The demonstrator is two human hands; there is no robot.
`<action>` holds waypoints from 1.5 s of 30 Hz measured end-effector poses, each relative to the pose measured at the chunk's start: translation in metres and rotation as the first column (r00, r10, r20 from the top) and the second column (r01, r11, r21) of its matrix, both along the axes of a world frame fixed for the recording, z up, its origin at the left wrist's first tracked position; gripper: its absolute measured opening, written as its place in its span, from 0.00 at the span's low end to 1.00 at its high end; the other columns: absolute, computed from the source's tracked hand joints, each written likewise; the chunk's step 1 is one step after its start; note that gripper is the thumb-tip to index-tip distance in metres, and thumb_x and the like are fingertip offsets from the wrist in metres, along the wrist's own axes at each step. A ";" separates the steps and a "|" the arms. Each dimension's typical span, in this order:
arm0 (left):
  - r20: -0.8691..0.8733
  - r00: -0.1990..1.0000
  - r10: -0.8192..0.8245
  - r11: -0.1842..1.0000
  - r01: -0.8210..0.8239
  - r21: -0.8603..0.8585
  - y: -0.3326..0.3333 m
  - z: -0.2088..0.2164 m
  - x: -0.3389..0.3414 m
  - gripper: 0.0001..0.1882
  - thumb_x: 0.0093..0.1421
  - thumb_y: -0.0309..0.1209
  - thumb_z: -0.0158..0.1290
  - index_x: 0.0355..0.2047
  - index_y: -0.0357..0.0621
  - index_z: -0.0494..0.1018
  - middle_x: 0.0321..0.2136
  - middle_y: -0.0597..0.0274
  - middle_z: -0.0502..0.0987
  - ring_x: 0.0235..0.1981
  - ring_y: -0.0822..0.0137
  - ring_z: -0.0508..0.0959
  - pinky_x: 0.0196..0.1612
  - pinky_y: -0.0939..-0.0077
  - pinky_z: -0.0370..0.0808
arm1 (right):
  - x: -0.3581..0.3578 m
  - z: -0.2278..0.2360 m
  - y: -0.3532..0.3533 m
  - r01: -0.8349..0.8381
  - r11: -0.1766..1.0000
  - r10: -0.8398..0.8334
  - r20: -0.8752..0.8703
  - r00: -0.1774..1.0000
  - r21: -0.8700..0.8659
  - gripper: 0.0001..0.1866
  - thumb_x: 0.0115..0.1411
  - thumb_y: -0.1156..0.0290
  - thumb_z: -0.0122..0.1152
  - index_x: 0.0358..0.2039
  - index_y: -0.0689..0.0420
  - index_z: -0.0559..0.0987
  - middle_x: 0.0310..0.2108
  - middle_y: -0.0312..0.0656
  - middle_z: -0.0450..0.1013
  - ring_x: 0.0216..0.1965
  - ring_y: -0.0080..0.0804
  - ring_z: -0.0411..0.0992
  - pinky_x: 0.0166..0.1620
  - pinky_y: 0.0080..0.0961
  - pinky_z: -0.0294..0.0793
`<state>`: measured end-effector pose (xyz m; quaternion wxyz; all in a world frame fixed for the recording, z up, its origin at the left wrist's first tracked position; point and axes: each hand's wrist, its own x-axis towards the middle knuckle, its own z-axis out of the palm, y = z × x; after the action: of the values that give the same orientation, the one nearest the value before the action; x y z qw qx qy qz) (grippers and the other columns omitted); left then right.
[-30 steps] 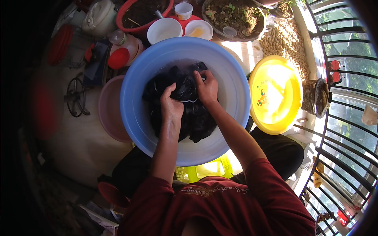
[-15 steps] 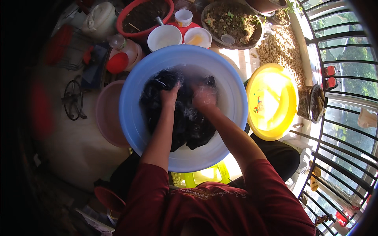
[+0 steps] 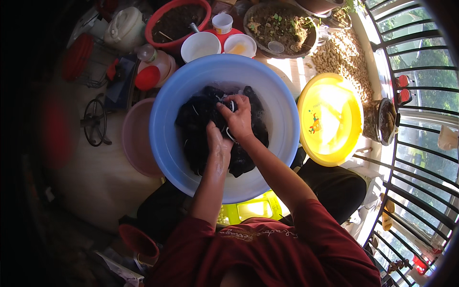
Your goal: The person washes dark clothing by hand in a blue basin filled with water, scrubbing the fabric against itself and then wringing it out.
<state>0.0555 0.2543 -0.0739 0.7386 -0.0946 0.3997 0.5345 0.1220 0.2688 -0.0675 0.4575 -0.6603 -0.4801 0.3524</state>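
A large blue basin (image 3: 165, 119) stands in front of me, holding water and a wet black garment (image 3: 193, 143) with thin white trim or cord. My right hand (image 3: 239, 117) grips a bunched fold of the cloth, its fingers curled around a spot where white trim shows. Just below and to the left, my left hand (image 3: 217, 138) is pressed into the same garment; its fingertips are hidden in the dark folds. The two hands are close together near the middle of the basin.
A yellow basin (image 3: 330, 148) stands at the right, a pink basin (image 3: 136, 138) at the left. Beyond are white bowls (image 3: 201, 45), a red planter (image 3: 177, 21) and a soil-filled pot (image 3: 282, 28). Black window bars (image 3: 420, 115) line the right side; a green plastic item (image 3: 256, 210) lies nearest me.
My right hand has come up out of the water and moved left, now gripping cloth. The left hand has shifted down and right, closer to it. The garment is more bunched.
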 end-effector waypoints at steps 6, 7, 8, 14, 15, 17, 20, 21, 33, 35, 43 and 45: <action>0.207 0.956 -0.209 0.960 0.161 0.228 -0.009 -0.013 -0.053 0.20 0.61 0.41 0.39 0.47 0.41 0.68 0.43 0.57 0.71 0.45 0.61 0.72 0.50 0.67 0.70 | -0.045 0.036 -0.070 -0.227 0.968 0.227 0.021 0.974 0.110 0.11 0.48 0.67 0.65 0.31 0.56 0.75 0.50 0.48 0.62 0.55 0.50 0.56 0.58 0.40 0.53; 0.265 0.940 -0.214 0.954 0.143 0.263 -0.012 -0.023 -0.052 0.20 0.61 0.41 0.39 0.47 0.41 0.68 0.43 0.57 0.71 0.45 0.61 0.72 0.49 0.67 0.70 | -0.045 0.029 -0.067 -0.204 0.975 0.205 -0.001 0.979 0.086 0.11 0.48 0.67 0.65 0.30 0.56 0.75 0.50 0.48 0.62 0.56 0.51 0.56 0.58 0.40 0.53; 0.295 0.931 -0.216 0.923 0.095 0.374 -0.015 -0.044 -0.059 0.20 0.61 0.41 0.39 0.47 0.41 0.68 0.43 0.57 0.71 0.45 0.61 0.72 0.49 0.67 0.70 | -0.044 0.024 -0.056 -0.211 0.977 0.211 -0.092 0.973 0.011 0.12 0.49 0.65 0.65 0.28 0.57 0.73 0.50 0.48 0.62 0.56 0.52 0.55 0.56 0.43 0.54; -0.174 0.984 0.035 0.998 -0.043 -0.040 0.005 -0.011 -0.024 0.18 0.60 0.37 0.42 0.45 0.39 0.69 0.42 0.59 0.73 0.44 0.63 0.73 0.49 0.67 0.69 | -0.004 0.002 0.000 -0.019 0.997 0.019 -0.002 1.000 -0.073 0.21 0.53 0.55 0.63 0.33 0.60 0.71 0.26 0.52 0.72 0.30 0.50 0.71 0.36 0.35 0.70; -0.133 0.991 -0.002 0.998 0.010 0.061 0.009 -0.023 -0.032 0.18 0.59 0.34 0.46 0.46 0.36 0.69 0.40 0.59 0.74 0.43 0.62 0.74 0.48 0.67 0.70 | 0.004 0.004 0.005 -0.029 0.988 0.029 -0.006 1.000 -0.148 0.21 0.54 0.55 0.61 0.39 0.60 0.71 0.32 0.54 0.73 0.34 0.51 0.72 0.39 0.36 0.69; -0.300 0.952 -0.053 0.991 0.086 0.099 0.021 -0.034 -0.036 0.16 0.56 0.29 0.52 0.44 0.36 0.70 0.40 0.58 0.75 0.41 0.62 0.75 0.47 0.67 0.71 | 0.022 -0.016 0.007 0.048 0.996 -0.043 0.063 0.997 -0.070 0.22 0.55 0.55 0.59 0.44 0.56 0.71 0.38 0.53 0.72 0.39 0.53 0.71 0.40 0.39 0.70; -0.617 0.783 -0.076 0.987 0.145 0.062 0.026 -0.076 -0.045 0.08 0.54 0.26 0.56 0.32 0.33 0.74 0.31 0.60 0.77 0.32 0.68 0.76 0.38 0.73 0.72 | 0.031 -0.042 -0.024 -0.149 0.970 0.206 0.325 0.923 -0.193 0.24 0.55 0.63 0.57 0.53 0.47 0.66 0.40 0.54 0.70 0.41 0.54 0.69 0.44 0.41 0.69; -0.712 0.691 -0.125 0.979 0.201 0.023 0.026 -0.082 -0.044 0.07 0.54 0.26 0.56 0.28 0.32 0.75 0.28 0.61 0.77 0.30 0.70 0.75 0.36 0.74 0.72 | 0.029 -0.052 -0.035 -0.167 0.962 0.248 0.429 0.868 -0.218 0.25 0.54 0.67 0.57 0.53 0.48 0.66 0.40 0.56 0.70 0.41 0.56 0.69 0.47 0.42 0.68; 0.071 0.974 -0.213 0.973 0.205 0.103 0.033 -0.020 -0.052 0.25 0.58 0.44 0.50 0.51 0.44 0.66 0.44 0.57 0.72 0.46 0.59 0.73 0.52 0.62 0.68 | 0.013 0.023 -0.019 -0.288 0.957 0.269 0.294 0.917 0.022 0.16 0.40 0.83 0.50 0.28 0.51 0.79 0.36 0.44 0.69 0.42 0.47 0.66 0.45 0.36 0.67; -0.179 0.958 -0.224 0.957 0.251 0.148 0.006 0.023 -0.036 0.22 0.64 0.42 0.41 0.56 0.49 0.62 0.47 0.56 0.70 0.49 0.61 0.70 0.54 0.65 0.67 | 0.002 0.053 -0.043 -0.421 0.877 0.330 0.346 0.878 0.231 0.11 0.38 0.78 0.57 0.26 0.50 0.77 0.34 0.40 0.68 0.39 0.42 0.65 0.44 0.36 0.64; -0.112 0.993 0.021 1.000 -0.020 0.005 -0.011 -0.010 -0.001 0.19 0.61 0.38 0.41 0.46 0.39 0.69 0.43 0.57 0.71 0.46 0.62 0.71 0.50 0.66 0.69 | 0.006 0.002 -0.013 0.063 0.997 -0.062 -0.027 0.998 0.035 0.19 0.45 0.66 0.63 0.38 0.55 0.72 0.40 0.46 0.65 0.45 0.45 0.63 0.51 0.35 0.59; -0.055 0.998 0.031 0.999 -0.032 -0.011 -0.010 -0.010 -0.005 0.19 0.61 0.40 0.42 0.45 0.38 0.70 0.40 0.57 0.73 0.41 0.62 0.74 0.48 0.68 0.71 | -0.001 0.000 -0.024 0.144 0.974 -0.196 -0.343 0.919 -0.174 0.23 0.46 0.67 0.63 0.44 0.57 0.71 0.46 0.50 0.62 0.51 0.44 0.61 0.56 0.30 0.59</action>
<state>0.0502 0.2448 -0.0836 0.7182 -0.0906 0.4214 0.5462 0.1207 0.2447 -0.0675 0.5168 -0.6559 -0.3026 0.4594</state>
